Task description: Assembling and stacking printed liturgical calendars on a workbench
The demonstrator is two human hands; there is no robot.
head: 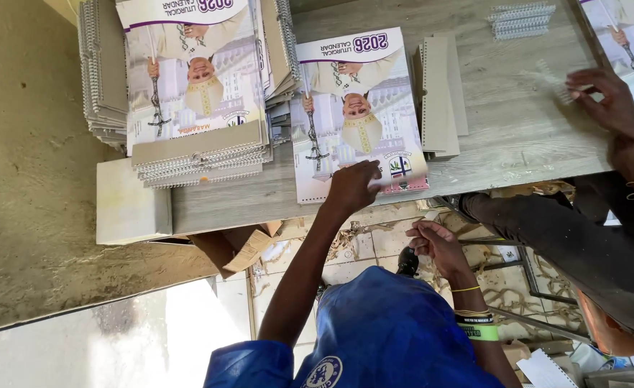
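The left hand [351,188] lies in the middle of the frame with its fingers [366,172] spread slightly and pressed flat on the lower edge of a loose calendar [360,115], pinning it to the counter [504,122]; nothing is gripped between them. The right hand [435,244] sits lower, right of centre and below the counter's edge, fingers curled together around a dark handle [407,260] that is mostly hidden. Its wrist carries several bands, one of them green.

The calendar lies by itself at centre frame, cover up, near the counter's front edge. At upper left stands a stack of bound calendars [195,93], with one cover showing on top. Just right of the loose calendar lie grey backing boards [439,93]; two edges can be counted. At the top right sits one bundle of wire spirals [522,20].

At the far right, another person's hand [608,97] touches a wire piece on the counter, beside a third calendar cover [630,43] in the upper right corner.
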